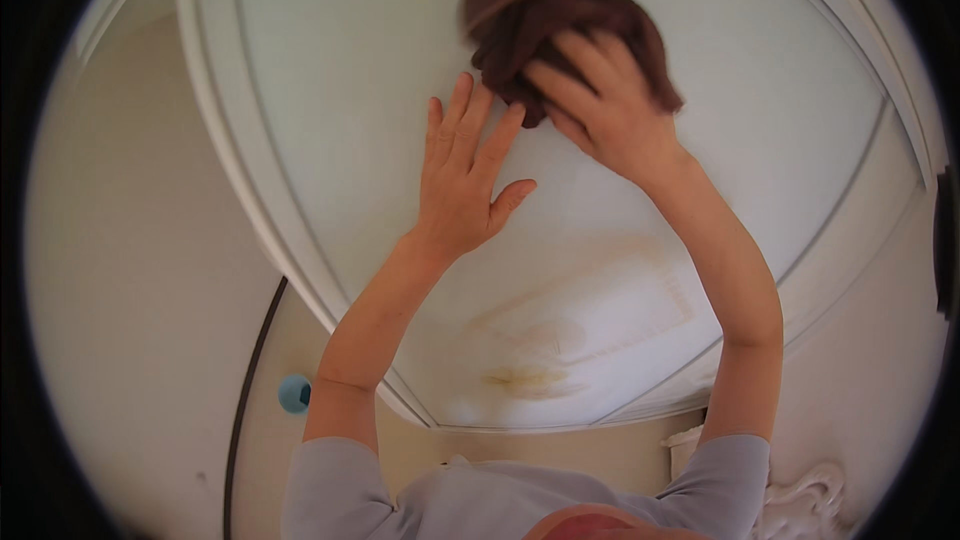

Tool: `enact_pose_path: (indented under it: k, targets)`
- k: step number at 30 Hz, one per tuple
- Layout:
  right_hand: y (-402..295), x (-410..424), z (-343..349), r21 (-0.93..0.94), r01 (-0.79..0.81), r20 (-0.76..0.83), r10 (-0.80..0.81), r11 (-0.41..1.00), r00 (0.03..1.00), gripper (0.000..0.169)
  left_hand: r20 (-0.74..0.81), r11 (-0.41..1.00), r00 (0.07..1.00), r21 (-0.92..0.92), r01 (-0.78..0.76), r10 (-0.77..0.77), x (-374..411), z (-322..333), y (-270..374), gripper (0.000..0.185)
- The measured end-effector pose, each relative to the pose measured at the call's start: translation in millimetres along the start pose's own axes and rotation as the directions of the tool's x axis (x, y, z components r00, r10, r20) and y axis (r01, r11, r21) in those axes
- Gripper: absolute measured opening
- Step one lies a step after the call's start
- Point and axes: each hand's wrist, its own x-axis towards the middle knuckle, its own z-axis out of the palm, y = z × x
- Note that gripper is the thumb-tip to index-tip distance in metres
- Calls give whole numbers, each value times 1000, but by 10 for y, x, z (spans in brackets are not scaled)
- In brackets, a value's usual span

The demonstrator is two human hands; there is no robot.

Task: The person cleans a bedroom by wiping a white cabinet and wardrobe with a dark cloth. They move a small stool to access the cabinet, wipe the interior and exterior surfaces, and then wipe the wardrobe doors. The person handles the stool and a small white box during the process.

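Observation:
My right hand [607,97] presses a bunched dark brown cloth [525,30] against a pale, glossy panel [360,90] with a white frame. The cloth's left end is blurred. Just left of it, my left hand [465,165] lies with its fingers spread, holding nothing; its fingertips are close to the cloth's lower edge, and whether they touch it I cannot tell. Lower on the panel, faint reflections and a yellowish-brown smear or reflection [525,377] show between my forearms.
The panel's white frame [225,105] curves down the left side. A round blue object [294,394] is near my left elbow, beside a dark strip [255,360]. At the lower right stands a pale, ornately carved furniture piece [806,502].

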Motion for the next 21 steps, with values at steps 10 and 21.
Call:
enact_pose_path:
  k: [10, 21]
  targets:
    - [-598, 134, 619, -51, -166, -180, 155, 985, 972, 41, -209, 839, 875, 256, 480, -437, -1437, -842, -363, 58]
    - [-1550, 660, 1274, 199, -95, -209, 137, 975, 968, 44, -71, 752, 749, -100, 652, -659, -2460, -721, -419, 69]
